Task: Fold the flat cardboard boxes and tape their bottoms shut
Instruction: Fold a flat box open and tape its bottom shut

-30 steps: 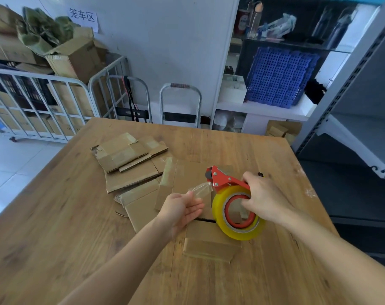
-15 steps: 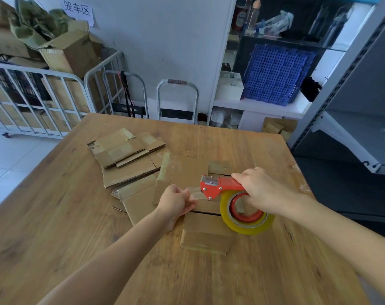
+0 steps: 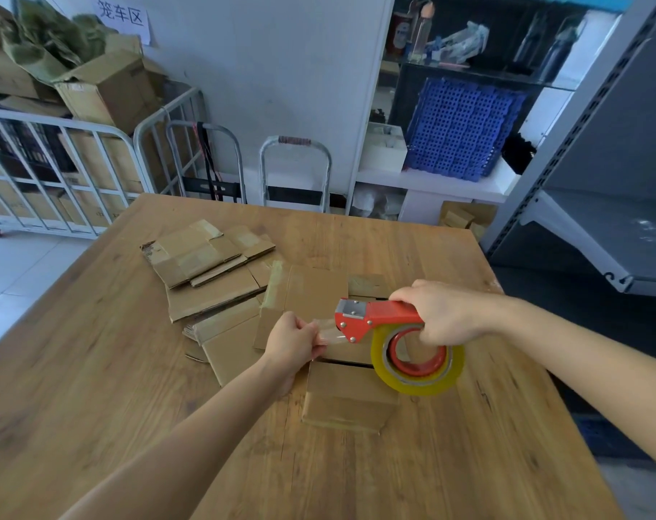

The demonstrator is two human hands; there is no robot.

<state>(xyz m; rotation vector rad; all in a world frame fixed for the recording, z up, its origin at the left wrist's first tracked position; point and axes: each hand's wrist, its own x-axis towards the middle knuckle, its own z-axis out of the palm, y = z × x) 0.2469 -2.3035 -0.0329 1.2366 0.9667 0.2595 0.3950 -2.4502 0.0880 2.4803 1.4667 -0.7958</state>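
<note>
A single wide-angle head view looks forward and down from above the near edge of the table (image 3: pixel 105 388) toward its far edge and the wall (image 3: pixel 281 69). The left hand (image 3: pixel 291 343) and right hand (image 3: pixel 443 313) lie close, mid-frame.

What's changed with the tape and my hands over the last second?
The left hand, open a second ago, closed on the clear tape end and now pinches it. The tape dispenser swung from tilted up to level, its cutter pointing left. The right hand kept its grip on the handle; the flat cardboard boxes stayed on the table.
</note>
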